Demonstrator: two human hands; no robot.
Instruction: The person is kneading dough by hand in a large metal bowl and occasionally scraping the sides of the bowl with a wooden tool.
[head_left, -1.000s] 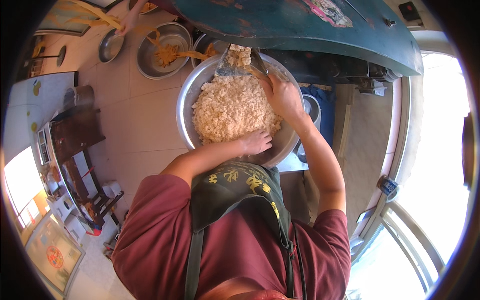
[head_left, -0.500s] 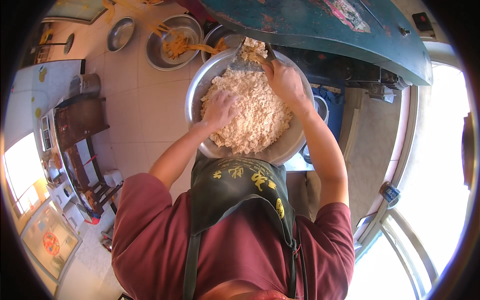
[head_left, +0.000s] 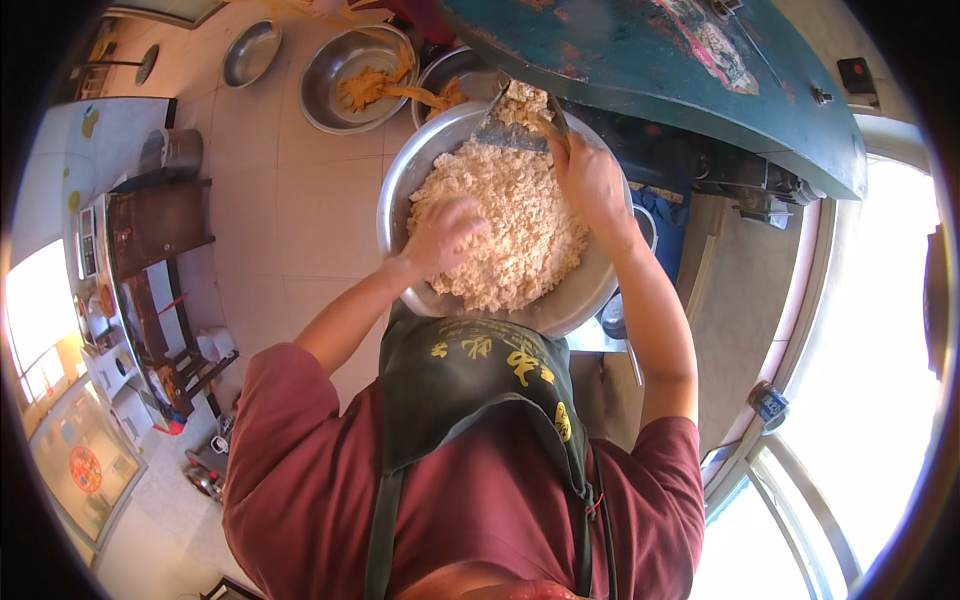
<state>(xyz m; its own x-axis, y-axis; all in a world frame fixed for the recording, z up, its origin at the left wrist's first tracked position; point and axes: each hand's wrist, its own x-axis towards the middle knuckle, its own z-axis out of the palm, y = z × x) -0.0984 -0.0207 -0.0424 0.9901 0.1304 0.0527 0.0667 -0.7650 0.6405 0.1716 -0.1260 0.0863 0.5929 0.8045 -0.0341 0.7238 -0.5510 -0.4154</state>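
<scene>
Left hand (head_left: 447, 236) has swung up from the near edge of the steel mixing bowl (head_left: 392, 190), where it lay a second ago, to the bowl's left half! Right there inside the bowl, under that hand and off to its right, sits the crumbly dough (head_left: 525, 225): pale, clotted, roundish, with no clear long axis. That hand is nearer to it, half open, fingers loosely bent and blurred; whether it's got any crumbs, I can't tell. Over at the bowl's far right, the right hand (head_left: 592, 185) is closed around the edge of a metal scoop-like tray (head_left: 515, 139), thin and flared, craggy dough lumps (head_left: 525, 103) in it. Just beyond the bowl looms the teal machine housing (head_left: 650, 75), hard, curved, paint scuffed.
</scene>
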